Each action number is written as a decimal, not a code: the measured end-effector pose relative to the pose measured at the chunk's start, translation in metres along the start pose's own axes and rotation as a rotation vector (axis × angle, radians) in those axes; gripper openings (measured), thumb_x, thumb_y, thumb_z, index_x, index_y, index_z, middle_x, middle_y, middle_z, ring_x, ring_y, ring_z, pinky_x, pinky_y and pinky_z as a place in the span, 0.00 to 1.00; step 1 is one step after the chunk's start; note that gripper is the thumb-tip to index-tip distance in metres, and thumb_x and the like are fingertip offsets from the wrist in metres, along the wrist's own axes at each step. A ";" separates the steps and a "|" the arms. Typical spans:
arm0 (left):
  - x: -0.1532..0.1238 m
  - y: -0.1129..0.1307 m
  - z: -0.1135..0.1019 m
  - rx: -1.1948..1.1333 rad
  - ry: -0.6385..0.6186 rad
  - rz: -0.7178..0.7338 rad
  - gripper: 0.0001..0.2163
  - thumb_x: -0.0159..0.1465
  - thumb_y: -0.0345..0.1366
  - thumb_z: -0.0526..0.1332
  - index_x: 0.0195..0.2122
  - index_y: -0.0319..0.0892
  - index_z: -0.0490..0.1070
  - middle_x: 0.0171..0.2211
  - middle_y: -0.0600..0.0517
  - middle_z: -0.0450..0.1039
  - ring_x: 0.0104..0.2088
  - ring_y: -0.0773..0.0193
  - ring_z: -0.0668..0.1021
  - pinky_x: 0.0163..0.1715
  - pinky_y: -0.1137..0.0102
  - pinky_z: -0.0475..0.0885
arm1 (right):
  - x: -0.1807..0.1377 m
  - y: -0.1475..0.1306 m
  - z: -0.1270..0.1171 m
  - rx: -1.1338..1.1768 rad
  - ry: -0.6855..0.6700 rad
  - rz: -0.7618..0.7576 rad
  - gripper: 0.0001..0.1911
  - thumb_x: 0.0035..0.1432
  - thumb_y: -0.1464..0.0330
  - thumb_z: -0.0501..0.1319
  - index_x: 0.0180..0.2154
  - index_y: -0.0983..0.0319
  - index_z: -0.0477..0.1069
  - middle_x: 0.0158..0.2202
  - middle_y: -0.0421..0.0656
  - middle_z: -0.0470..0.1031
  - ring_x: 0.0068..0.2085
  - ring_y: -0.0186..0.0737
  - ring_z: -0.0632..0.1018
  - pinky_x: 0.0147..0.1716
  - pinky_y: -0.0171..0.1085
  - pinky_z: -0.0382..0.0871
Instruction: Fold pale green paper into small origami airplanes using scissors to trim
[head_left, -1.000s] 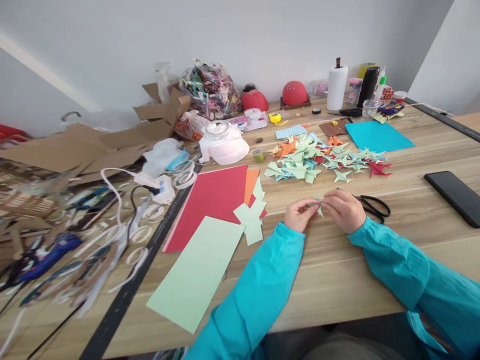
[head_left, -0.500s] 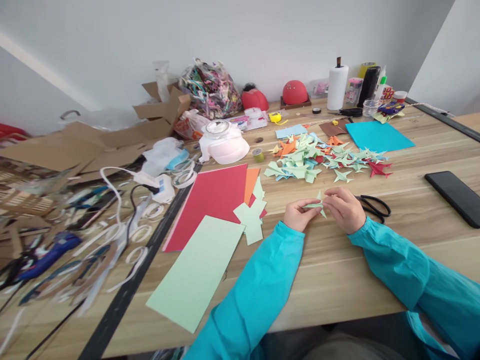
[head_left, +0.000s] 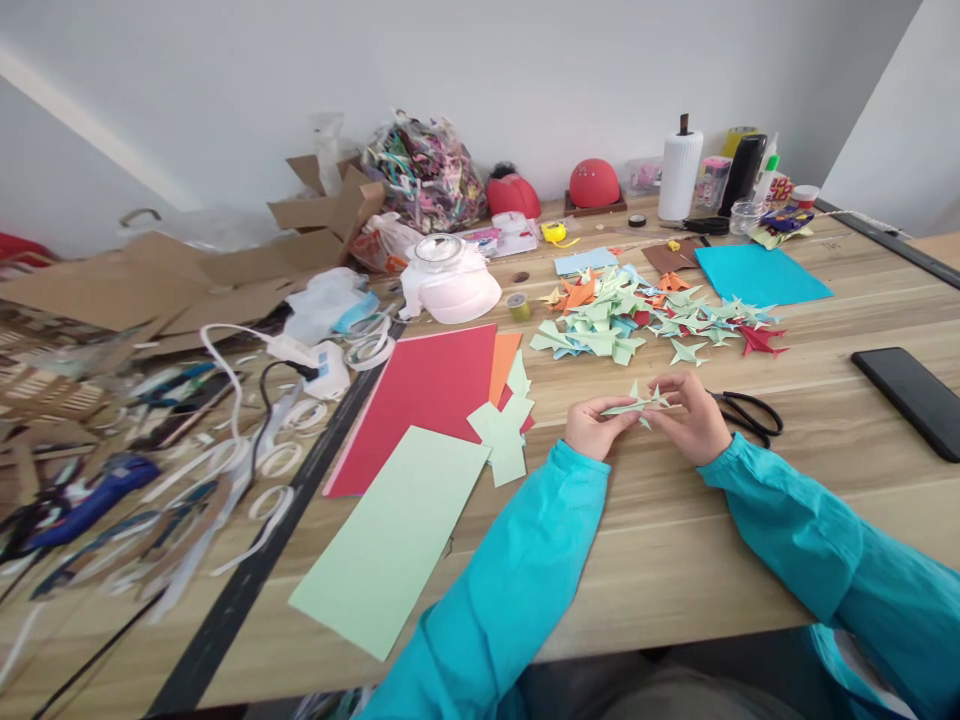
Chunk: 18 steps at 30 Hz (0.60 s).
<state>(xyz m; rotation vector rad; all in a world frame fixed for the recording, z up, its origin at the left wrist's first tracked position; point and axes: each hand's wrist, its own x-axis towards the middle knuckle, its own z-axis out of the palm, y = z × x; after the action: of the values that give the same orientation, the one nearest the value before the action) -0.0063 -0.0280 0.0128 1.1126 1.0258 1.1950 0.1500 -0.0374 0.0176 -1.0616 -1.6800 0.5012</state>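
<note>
My left hand (head_left: pixel 592 428) pinches a small folded pale green origami figure (head_left: pixel 634 405) with pointed ends between thumb and fingers. On its other side, my right hand (head_left: pixel 691 418) has thumb and forefinger at the figure's right end, slightly parted around the tip. Beyond both hands lies a pile of folded origami figures (head_left: pixel 611 310), mostly pale green with some orange, blue and red. One red figure (head_left: pixel 761 340) is at the pile's right edge. Black-handled scissors (head_left: pixel 754 415) lie just behind my right hand, partly hidden by it.
Left of my arms are a pale green sheet (head_left: pixel 397 540), a red sheet (head_left: pixel 427 400) and cut green pieces (head_left: pixel 504 440). A phone (head_left: pixel 911 400) lies at right; a blue sheet (head_left: pixel 761 275) is behind. Cables, a blue glue gun (head_left: pixel 94 500) and cardboard (head_left: pixel 135 285) crowd the left.
The fingers of my right hand have parted and shifted slightly, so more of the origami figure's right end shows. My left hand keeps its hold. The view has moved a little.
</note>
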 end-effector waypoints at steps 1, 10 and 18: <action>-0.001 0.001 0.001 -0.004 -0.009 0.001 0.16 0.40 0.39 0.73 0.30 0.38 0.78 0.29 0.47 0.79 0.29 0.59 0.80 0.37 0.64 0.76 | 0.000 0.000 0.001 0.068 -0.010 0.039 0.16 0.50 0.59 0.64 0.38 0.60 0.65 0.36 0.44 0.71 0.37 0.39 0.75 0.31 0.38 0.73; -0.004 -0.002 0.004 -0.010 -0.042 0.036 0.16 0.40 0.40 0.73 0.29 0.38 0.78 0.29 0.47 0.79 0.29 0.59 0.79 0.36 0.65 0.76 | 0.003 -0.004 0.000 0.248 -0.116 0.119 0.13 0.49 0.58 0.64 0.27 0.61 0.69 0.24 0.40 0.72 0.28 0.36 0.73 0.28 0.37 0.69; 0.004 -0.008 -0.001 0.003 -0.006 0.068 0.13 0.41 0.40 0.71 0.27 0.38 0.78 0.26 0.47 0.78 0.25 0.63 0.78 0.30 0.69 0.74 | 0.006 -0.003 -0.002 0.394 -0.053 0.267 0.16 0.40 0.57 0.70 0.25 0.62 0.71 0.24 0.40 0.72 0.26 0.35 0.72 0.27 0.36 0.69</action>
<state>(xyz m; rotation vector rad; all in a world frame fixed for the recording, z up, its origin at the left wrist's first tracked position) -0.0057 -0.0242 0.0047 1.1602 0.9928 1.2438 0.1502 -0.0341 0.0237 -0.9861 -1.4112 0.9961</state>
